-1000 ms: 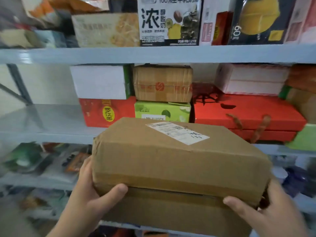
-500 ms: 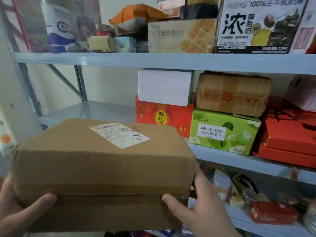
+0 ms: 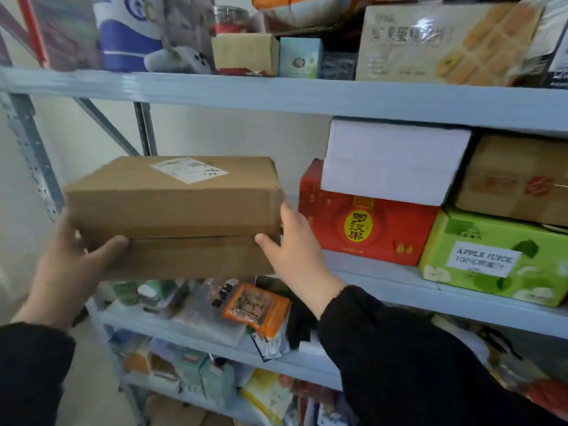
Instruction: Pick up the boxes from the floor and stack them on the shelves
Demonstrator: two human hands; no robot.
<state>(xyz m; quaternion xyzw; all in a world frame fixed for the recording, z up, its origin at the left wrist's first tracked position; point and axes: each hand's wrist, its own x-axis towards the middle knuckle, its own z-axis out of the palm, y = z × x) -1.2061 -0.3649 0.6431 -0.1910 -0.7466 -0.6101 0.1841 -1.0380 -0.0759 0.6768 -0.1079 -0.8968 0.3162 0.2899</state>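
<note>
Both hands grip a brown cardboard box [image 3: 175,210] at shelf height, left hand [image 3: 73,259] clamped on its left end with thumb across the front, right hand [image 3: 295,247] pressed against its right end. Box sits over the bare left part of the middle shelf [image 3: 384,281]; can't tell if it touches. A red box [image 3: 365,229] stands just right of it, with a white box [image 3: 393,161] on top.

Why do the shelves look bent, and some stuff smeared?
Head view: the wide lens bows the shelf edge; the cardboard box in both hands is fairly sharp, the packets on the lower shelves blur, and glare washes the plastic-wrapped snack box.
</note>
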